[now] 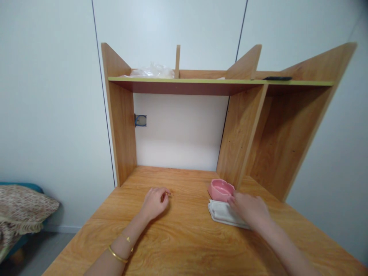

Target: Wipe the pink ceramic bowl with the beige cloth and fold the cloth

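My left hand (156, 201) rests on the wooden desk (178, 237), its fingers curled in and thumb and forefinger nearly meeting in a loop. No object shows in it. To the right, my right hand (249, 207) is slightly blurred, with its fingers closed at the near right rim of a pink, angular ashtray (220, 190). Just in front of the ashtray, partly beneath my right hand, lies a folded pale grey cloth (224, 213). The ashtray stands upright near the hutch's middle upright panel, and its inside is partly visible.
A wooden hutch (255, 122) rises along the back of the desk. Its upper shelf (201, 81) carries a clear plastic bag (153, 71) and a flat black object (277, 78). An open wall box (140, 120) shows blue wire. At far left sits a patterned fringed cushion (25, 209).
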A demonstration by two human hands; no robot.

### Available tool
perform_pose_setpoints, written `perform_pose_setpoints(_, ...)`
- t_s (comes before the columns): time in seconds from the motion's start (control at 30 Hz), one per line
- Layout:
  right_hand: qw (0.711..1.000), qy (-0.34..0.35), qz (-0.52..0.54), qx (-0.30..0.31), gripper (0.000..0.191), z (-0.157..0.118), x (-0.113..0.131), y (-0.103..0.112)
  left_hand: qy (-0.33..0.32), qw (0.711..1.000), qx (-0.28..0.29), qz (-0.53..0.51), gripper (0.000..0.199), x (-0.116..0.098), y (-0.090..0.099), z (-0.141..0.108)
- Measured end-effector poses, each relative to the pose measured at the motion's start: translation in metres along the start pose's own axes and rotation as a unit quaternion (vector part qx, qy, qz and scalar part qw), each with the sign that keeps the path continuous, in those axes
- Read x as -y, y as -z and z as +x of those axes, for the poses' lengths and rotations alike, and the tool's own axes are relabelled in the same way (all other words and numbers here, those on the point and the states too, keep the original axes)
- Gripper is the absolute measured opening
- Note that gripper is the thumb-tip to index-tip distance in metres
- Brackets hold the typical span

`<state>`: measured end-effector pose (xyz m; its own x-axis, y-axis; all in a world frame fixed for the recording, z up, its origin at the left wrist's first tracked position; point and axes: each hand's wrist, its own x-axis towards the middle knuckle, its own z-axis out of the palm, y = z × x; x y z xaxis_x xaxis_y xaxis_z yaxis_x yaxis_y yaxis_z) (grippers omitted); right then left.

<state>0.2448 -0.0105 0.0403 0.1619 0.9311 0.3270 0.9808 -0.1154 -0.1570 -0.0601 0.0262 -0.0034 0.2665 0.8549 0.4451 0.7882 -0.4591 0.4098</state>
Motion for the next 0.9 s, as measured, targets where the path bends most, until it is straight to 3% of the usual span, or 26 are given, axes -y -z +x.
perform_pose_setpoints(0.1,0.990,0.136,0.028,0.026,0.021,-0.010,0.048,-0.011,-0.027,0.999,0.036,-0.007,0.027,0.003,-0.002,-0.001)
perform_pose_setpoints(0.17,0.975,0.191,0.081,0.076,0.034,-0.017,0.073,-0.026,-0.058,0.996,0.070,-0.009,0.033,0.005,-0.004,-0.003)
perform_pose_setpoints(0.3,0.960,0.192,0.116,0.165,0.057,-0.026,0.100,-0.059,-0.079,0.990,0.116,-0.015,0.041,0.007,-0.007,-0.006)
perform_pose_setpoints(0.5,0.949,0.191,0.137,0.208,0.065,-0.024,0.102,-0.078,-0.078,0.989,0.128,-0.021,0.047,0.008,-0.011,-0.005)
perform_pose_setpoints(0.9,0.945,0.206,0.121,0.224,0.063,-0.032,0.103,-0.078,-0.067,0.988,0.135,-0.028,0.051,0.016,-0.015,-0.005)
